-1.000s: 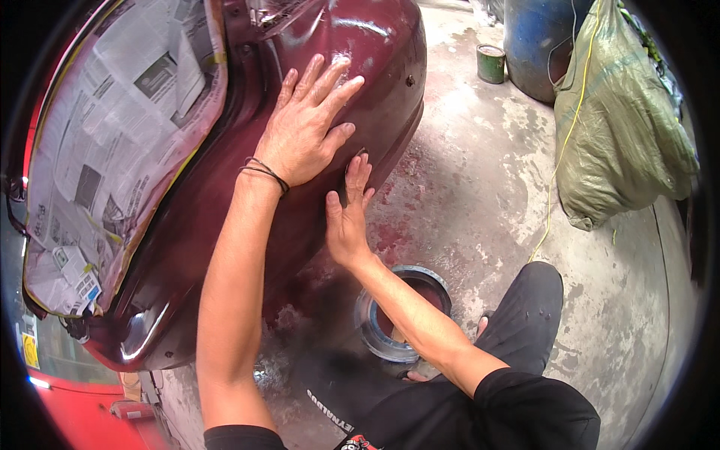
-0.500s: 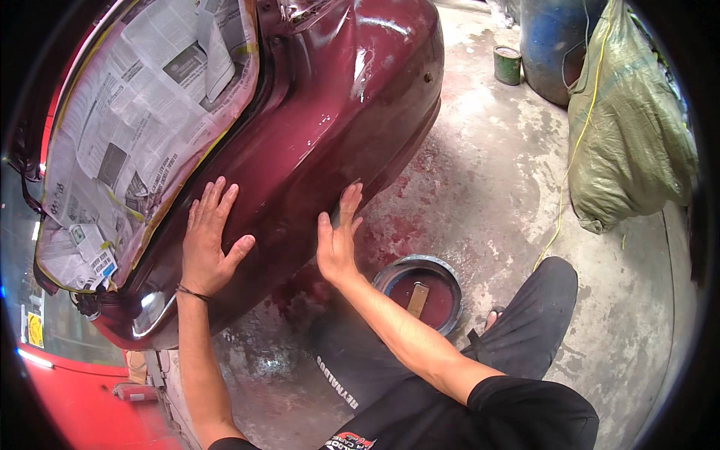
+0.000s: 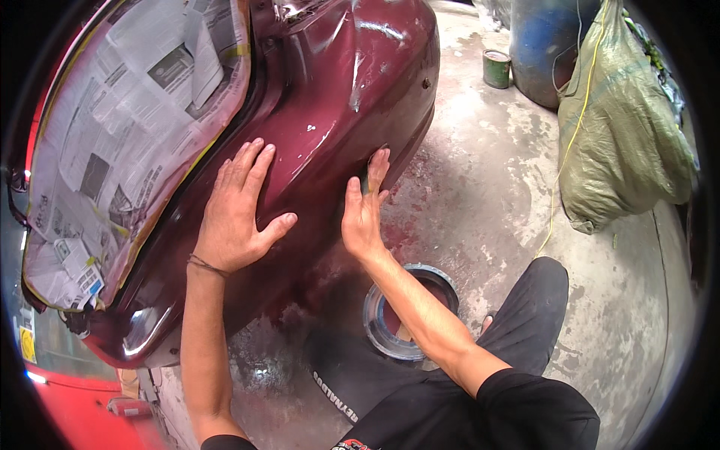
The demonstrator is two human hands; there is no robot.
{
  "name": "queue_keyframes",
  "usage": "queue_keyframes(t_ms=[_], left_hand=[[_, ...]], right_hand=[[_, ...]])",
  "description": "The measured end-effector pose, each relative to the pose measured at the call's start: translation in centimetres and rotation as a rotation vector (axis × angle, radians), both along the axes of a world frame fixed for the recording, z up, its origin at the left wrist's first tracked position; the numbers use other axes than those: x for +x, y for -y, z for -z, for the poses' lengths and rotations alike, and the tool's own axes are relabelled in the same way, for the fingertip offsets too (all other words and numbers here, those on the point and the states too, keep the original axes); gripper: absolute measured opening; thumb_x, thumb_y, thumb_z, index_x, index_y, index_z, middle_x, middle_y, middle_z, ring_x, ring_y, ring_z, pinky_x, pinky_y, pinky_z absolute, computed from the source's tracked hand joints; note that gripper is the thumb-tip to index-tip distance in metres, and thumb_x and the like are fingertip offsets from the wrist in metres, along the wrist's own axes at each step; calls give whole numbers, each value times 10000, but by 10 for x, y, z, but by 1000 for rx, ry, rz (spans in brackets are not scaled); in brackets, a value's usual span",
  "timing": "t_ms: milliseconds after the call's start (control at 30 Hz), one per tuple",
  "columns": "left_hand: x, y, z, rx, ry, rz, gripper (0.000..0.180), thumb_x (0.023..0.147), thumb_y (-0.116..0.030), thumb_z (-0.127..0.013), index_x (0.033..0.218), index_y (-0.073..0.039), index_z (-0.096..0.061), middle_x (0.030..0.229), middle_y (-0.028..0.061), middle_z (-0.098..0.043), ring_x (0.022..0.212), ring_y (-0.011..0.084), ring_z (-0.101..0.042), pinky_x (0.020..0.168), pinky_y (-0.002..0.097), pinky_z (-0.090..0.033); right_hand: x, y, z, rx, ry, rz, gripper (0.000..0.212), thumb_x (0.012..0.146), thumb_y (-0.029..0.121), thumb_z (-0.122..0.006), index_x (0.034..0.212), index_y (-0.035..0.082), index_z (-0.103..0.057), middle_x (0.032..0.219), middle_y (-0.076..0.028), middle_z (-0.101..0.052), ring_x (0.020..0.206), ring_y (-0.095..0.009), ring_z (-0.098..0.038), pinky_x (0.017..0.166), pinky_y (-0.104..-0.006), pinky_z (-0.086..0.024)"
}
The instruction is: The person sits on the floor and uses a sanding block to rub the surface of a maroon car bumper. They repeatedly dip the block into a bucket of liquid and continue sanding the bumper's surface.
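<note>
A glossy dark-red car body panel (image 3: 311, 127) fills the upper left, wet-looking, with a few pale spots on it. My left hand (image 3: 238, 206) lies flat on the panel, fingers stretched forward and thumb spread, holding nothing. Against the panel's lower side rests my right hand (image 3: 366, 206), turned on edge with its fingers straight. Between that thumb and fingers shows a thin dark-green edge of something pressed to the panel; its kind is mostly hidden. Newspaper (image 3: 135, 97) with yellow tape edging covers the window opening beside my left hand.
A round dark tub (image 3: 373, 319) with reddish liquid stands on the stained concrete floor, partly behind my right forearm. Farther off are a small green can (image 3: 496, 69), a blue drum (image 3: 544, 52) and a full olive sack (image 3: 622, 139) with a yellow cord. Red bodywork (image 3: 75, 409) lies lower left.
Both hands have slid forward and to the right along the panel. My right forearm now covers part of the tub and the piece in it. The view has shifted slightly.
</note>
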State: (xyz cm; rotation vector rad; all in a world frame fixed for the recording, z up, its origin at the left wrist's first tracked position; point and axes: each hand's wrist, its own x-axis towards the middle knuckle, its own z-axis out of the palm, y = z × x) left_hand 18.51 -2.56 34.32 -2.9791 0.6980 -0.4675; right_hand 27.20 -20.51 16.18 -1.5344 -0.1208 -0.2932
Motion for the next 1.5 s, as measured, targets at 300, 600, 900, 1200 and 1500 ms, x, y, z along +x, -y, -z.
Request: queue_keyframes(t_ms=[300,600,900,1200,1500], left_hand=[[13,1,1,-35,-25,-55,1023,872,-461,-856,1722,-88,-428,1797,184,-400,1681,409,-339,1372,584,-258],[14,7,-1,-2,-30,-93,1020,867,-412,-880,1722,-88,-425,1793,195,-403,1664,426,-362,1365,598,-262],[18,17,-5,49,-58,-129,1036,875,-486,-846,1711,-43,-425,1792,237,-389,1679,441,-333,1369,591,-242],[17,19,-5,66,-56,-154,1025,867,-466,-846,1707,-44,-440,1781,238,-409,1674,433,-352,1371,572,-257],[18,20,-5,63,-59,-150,1024,876,-483,-838,1710,-44,-437,1785,235,-406,1677,431,-348,1372,570,-249]], right_hand=[[153,98,54,22,168,96,715,1209,380,-322,1822,100,-83,1910,-139,-45,1760,-324,-24,1371,-562,-16],[173,125,57,0,378,47,716,1132,250,-434,1805,80,-253,1890,-138,-220,1747,-303,-187,1412,-433,-113],[228,156,90,-106,527,-66,777,1054,181,-482,1811,185,-308,1901,-64,-222,1763,-304,-126,1402,-551,-39],[207,158,52,-98,438,-113,744,1051,178,-503,1785,167,-378,1884,-55,-279,1763,-306,-126,1402,-564,-28],[263,170,58,-89,686,-26,671,1132,231,-492,1789,188,-364,1869,-72,-317,1759,-309,-151,1389,-583,19]])
